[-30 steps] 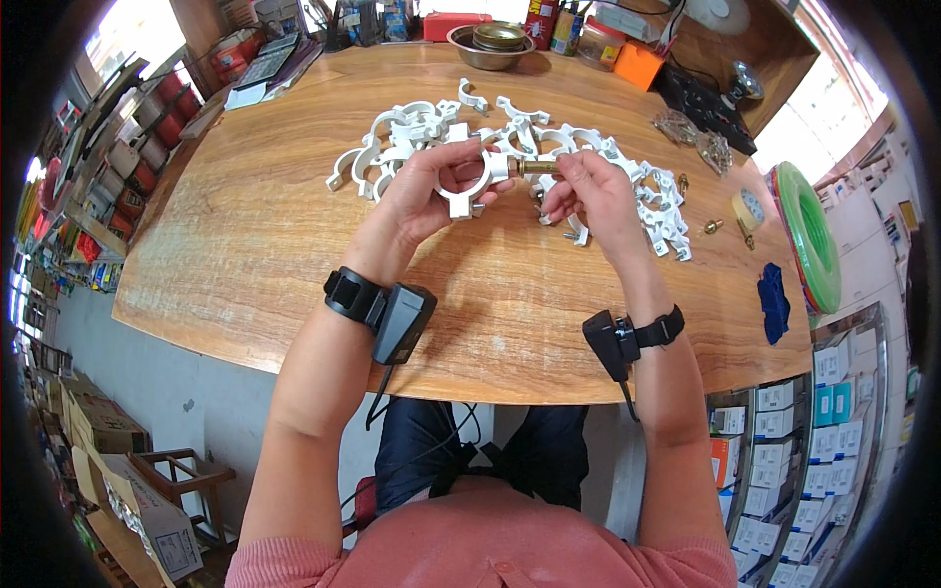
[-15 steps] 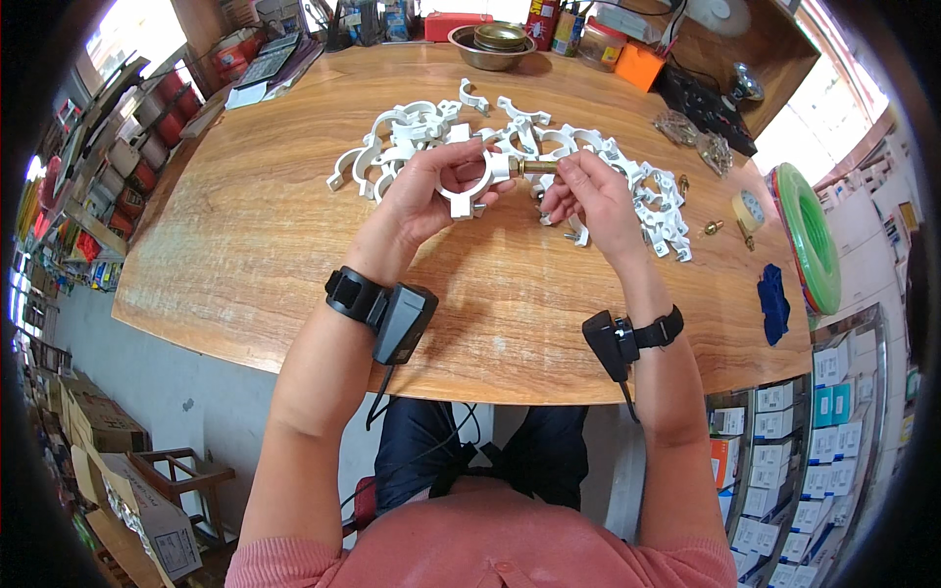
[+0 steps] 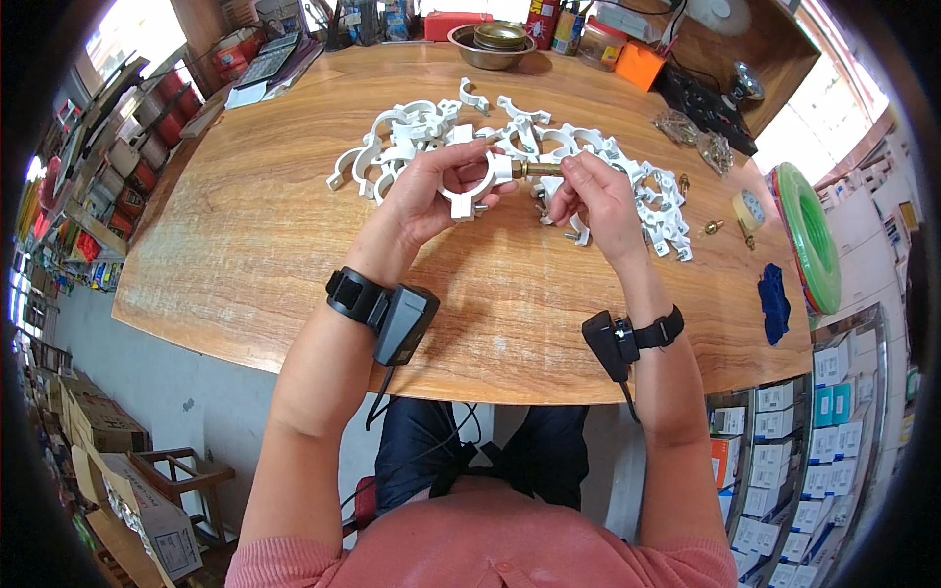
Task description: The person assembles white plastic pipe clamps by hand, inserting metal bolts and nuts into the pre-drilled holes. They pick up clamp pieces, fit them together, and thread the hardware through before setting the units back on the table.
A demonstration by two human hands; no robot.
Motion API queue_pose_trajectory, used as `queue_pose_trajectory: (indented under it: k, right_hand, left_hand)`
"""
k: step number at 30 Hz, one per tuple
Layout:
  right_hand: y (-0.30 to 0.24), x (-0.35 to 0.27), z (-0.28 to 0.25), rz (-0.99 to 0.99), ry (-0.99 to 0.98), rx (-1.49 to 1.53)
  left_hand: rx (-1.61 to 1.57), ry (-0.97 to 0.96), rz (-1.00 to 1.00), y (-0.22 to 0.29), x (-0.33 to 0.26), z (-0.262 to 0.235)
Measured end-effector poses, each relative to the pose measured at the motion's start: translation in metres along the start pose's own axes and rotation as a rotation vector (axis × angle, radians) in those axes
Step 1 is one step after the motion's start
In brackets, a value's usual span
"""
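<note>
Head view: your left hand (image 3: 423, 194) is curled around a white ring clamp (image 3: 463, 206), gripping it above the wooden table (image 3: 245, 216). A brass-coloured bolt (image 3: 537, 169) points right from the clamp's socket, and your right hand (image 3: 603, 201) pinches its far end between thumb and fingers. Beyond both hands spreads a pile of white clamps (image 3: 420, 124); farther right lie a tape roll (image 3: 748, 209) and a blue cloth (image 3: 773, 304).

Left hand (image 3: 426, 191) covers part of white ring (image 3: 463, 206). Right hand (image 3: 602, 201) hides bolt (image 3: 537, 169) tip. Clamps (image 3: 417, 127) behind hands partly blocked. Bags (image 3: 714, 151) near table's (image 3: 235, 245) far right corner: contents unclear.
</note>
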State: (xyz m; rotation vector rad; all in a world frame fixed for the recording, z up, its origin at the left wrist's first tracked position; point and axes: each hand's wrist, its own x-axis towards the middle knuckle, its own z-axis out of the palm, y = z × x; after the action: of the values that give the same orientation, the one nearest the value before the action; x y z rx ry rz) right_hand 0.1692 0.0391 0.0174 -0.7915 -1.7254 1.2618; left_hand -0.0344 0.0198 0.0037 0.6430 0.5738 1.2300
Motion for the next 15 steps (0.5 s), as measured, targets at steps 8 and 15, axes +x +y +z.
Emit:
queue_pose_trajectory:
  k: [8, 15]
  right_hand:
    - [0.0028, 0.0008, -0.0009, -0.001, 0.023, 0.010]
    - [0.0020, 0.0000, -0.0022, 0.013, 0.029, 0.016]
  left_hand:
    - [0.008, 0.005, 0.011, -0.0006, -0.0004, 0.0014]
    - [0.011, 0.008, 0.009, -0.0021, -0.0006, 0.0029]
